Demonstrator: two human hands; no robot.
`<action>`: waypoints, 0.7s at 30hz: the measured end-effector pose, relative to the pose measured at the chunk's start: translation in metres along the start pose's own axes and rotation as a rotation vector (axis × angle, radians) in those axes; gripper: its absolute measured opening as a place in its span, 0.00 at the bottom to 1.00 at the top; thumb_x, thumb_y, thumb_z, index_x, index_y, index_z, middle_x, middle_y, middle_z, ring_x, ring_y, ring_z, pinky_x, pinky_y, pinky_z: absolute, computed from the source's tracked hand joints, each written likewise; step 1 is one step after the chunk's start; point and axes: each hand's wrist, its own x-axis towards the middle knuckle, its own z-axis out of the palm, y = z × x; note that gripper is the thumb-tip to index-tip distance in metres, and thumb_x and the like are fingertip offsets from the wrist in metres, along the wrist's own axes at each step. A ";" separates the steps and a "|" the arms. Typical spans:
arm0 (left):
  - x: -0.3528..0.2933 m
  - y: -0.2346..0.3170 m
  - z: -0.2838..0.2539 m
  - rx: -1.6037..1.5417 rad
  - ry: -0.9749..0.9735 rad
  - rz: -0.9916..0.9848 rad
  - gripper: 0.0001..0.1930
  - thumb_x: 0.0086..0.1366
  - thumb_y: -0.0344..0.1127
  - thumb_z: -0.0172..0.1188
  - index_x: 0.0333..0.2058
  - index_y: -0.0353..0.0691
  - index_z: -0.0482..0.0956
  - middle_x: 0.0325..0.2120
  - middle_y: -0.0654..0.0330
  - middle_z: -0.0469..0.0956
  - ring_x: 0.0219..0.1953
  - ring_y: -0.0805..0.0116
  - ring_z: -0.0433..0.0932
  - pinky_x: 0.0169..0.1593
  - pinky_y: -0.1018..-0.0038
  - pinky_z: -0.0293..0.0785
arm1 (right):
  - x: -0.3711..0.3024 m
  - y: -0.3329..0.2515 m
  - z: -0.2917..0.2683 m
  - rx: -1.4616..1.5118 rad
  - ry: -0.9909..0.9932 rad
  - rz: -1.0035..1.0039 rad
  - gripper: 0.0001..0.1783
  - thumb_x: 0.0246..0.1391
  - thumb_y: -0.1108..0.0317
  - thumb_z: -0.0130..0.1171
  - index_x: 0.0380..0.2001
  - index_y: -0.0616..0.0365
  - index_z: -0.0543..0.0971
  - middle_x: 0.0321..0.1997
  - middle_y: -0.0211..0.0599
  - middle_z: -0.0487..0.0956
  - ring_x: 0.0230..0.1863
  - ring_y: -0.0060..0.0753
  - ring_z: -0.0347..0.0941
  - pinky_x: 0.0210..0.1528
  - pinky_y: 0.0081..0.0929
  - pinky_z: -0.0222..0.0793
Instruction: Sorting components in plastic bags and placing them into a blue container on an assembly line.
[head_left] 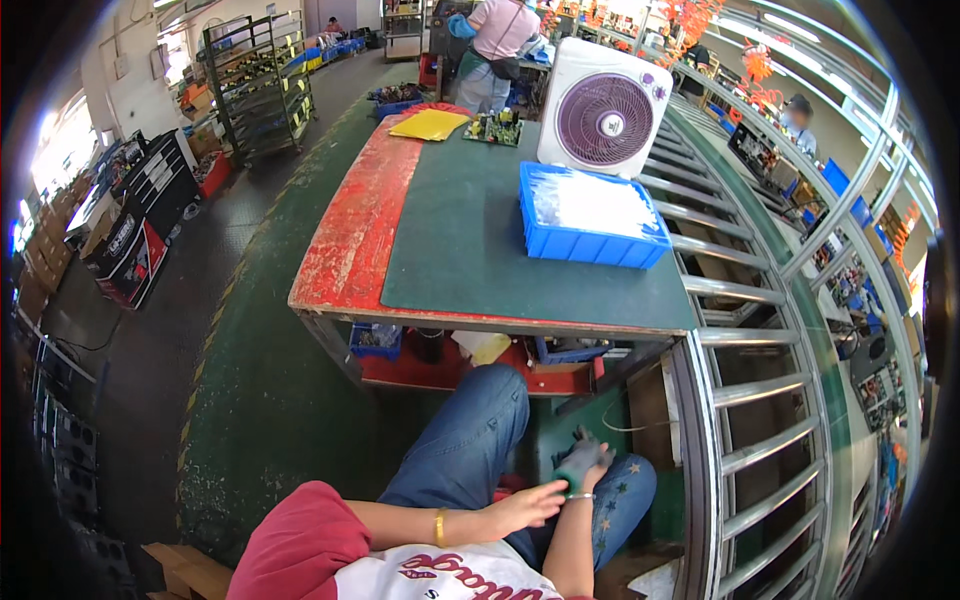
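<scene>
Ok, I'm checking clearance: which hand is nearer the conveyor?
Right: the gloved right hand is left of the conveyor, with a gap between; the bare left hand is farther left.

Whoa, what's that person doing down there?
A person sits at a table. The left hand touches a grey glove that seems to be partly on the right hand; I can't tell if it's going on or off. A blue bin sits on the table, a fan behind it, both untouched.
</scene>
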 end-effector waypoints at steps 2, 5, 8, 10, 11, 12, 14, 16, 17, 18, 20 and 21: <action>-0.050 0.043 0.009 0.018 -0.211 0.112 0.30 0.72 0.35 0.54 0.69 0.41 0.55 0.64 0.54 0.64 0.60 0.67 0.69 0.61 0.67 0.68 | -0.003 -0.018 0.027 0.488 -0.099 0.112 0.34 0.70 0.45 0.42 0.65 0.64 0.65 0.63 0.58 0.71 0.43 0.39 0.76 0.42 0.37 0.73; -0.042 0.072 -0.012 0.407 0.007 0.554 0.40 0.67 0.40 0.63 0.71 0.41 0.49 0.68 0.52 0.59 0.64 0.61 0.66 0.61 0.66 0.69 | -0.020 -0.058 0.052 0.436 -0.483 0.060 0.32 0.69 0.46 0.43 0.63 0.63 0.68 0.59 0.53 0.75 0.41 0.34 0.77 0.39 0.35 0.73; -0.034 0.098 -0.028 0.668 0.138 0.720 0.50 0.61 0.42 0.69 0.72 0.44 0.43 0.70 0.52 0.52 0.70 0.57 0.57 0.67 0.63 0.61 | -0.102 -0.103 0.177 -0.047 -0.345 -0.106 0.29 0.69 0.52 0.48 0.62 0.64 0.69 0.54 0.48 0.79 0.44 0.30 0.78 0.43 0.26 0.74; -0.017 0.102 -0.026 0.738 0.121 0.816 0.51 0.60 0.42 0.70 0.72 0.44 0.42 0.70 0.53 0.53 0.70 0.58 0.57 0.67 0.64 0.60 | -0.142 -0.125 0.226 0.048 -0.473 -0.083 0.32 0.69 0.49 0.48 0.64 0.63 0.65 0.58 0.48 0.76 0.52 0.33 0.76 0.50 0.28 0.73; -0.014 0.107 -0.021 0.584 0.036 0.749 0.49 0.60 0.39 0.71 0.71 0.43 0.45 0.68 0.54 0.56 0.68 0.61 0.59 0.67 0.66 0.61 | -0.152 -0.129 0.238 0.138 -0.477 -0.079 0.32 0.69 0.49 0.48 0.65 0.63 0.64 0.59 0.48 0.75 0.54 0.33 0.75 0.52 0.30 0.73; -0.011 0.110 -0.017 0.433 -0.043 0.677 0.47 0.59 0.35 0.71 0.71 0.42 0.49 0.67 0.55 0.60 0.67 0.63 0.62 0.67 0.67 0.62 | -0.147 -0.130 0.230 0.138 -0.468 -0.092 0.32 0.69 0.49 0.48 0.65 0.63 0.64 0.59 0.48 0.75 0.54 0.33 0.75 0.52 0.30 0.73; -0.004 0.112 -0.028 0.462 -0.049 0.664 0.44 0.58 0.32 0.71 0.69 0.41 0.54 0.64 0.56 0.64 0.64 0.65 0.65 0.66 0.68 0.63 | -0.126 -0.119 0.197 0.065 -0.510 0.064 0.30 0.69 0.48 0.47 0.63 0.61 0.66 0.60 0.46 0.75 0.55 0.34 0.75 0.56 0.31 0.71; -0.009 0.122 -0.040 0.517 0.002 0.628 0.34 0.56 0.22 0.67 0.62 0.38 0.67 0.56 0.57 0.74 0.58 0.70 0.72 0.63 0.70 0.66 | -0.112 -0.114 0.167 -0.146 -0.524 0.151 0.28 0.70 0.48 0.44 0.60 0.59 0.70 0.58 0.41 0.76 0.54 0.33 0.74 0.57 0.31 0.69; -0.018 0.133 -0.048 0.568 0.048 0.640 0.33 0.54 0.20 0.66 0.60 0.38 0.69 0.56 0.58 0.74 0.58 0.69 0.72 0.63 0.71 0.67 | -0.128 -0.125 0.179 -0.114 -0.531 0.162 0.28 0.70 0.48 0.44 0.59 0.59 0.71 0.57 0.40 0.77 0.54 0.32 0.74 0.56 0.30 0.69; -0.023 0.147 -0.051 0.620 0.107 0.734 0.33 0.53 0.20 0.66 0.60 0.38 0.70 0.56 0.57 0.74 0.58 0.68 0.72 0.63 0.70 0.66 | -0.134 -0.134 0.179 -0.111 -0.528 0.155 0.28 0.70 0.48 0.44 0.59 0.59 0.71 0.57 0.40 0.77 0.54 0.32 0.74 0.56 0.30 0.69; -0.041 0.187 -0.055 0.730 0.264 0.919 0.33 0.52 0.21 0.65 0.60 0.39 0.70 0.56 0.56 0.74 0.59 0.67 0.71 0.64 0.69 0.65 | -0.140 -0.147 0.173 -0.260 -0.502 0.072 0.27 0.71 0.47 0.42 0.56 0.59 0.73 0.55 0.38 0.78 0.53 0.30 0.74 0.51 0.28 0.69; -0.051 0.210 -0.058 0.786 0.359 1.009 0.33 0.52 0.22 0.64 0.60 0.40 0.70 0.56 0.54 0.74 0.60 0.65 0.71 0.64 0.69 0.65 | -0.139 -0.151 0.165 -0.254 -0.495 0.060 0.27 0.71 0.47 0.42 0.56 0.59 0.73 0.55 0.38 0.78 0.53 0.30 0.74 0.51 0.28 0.69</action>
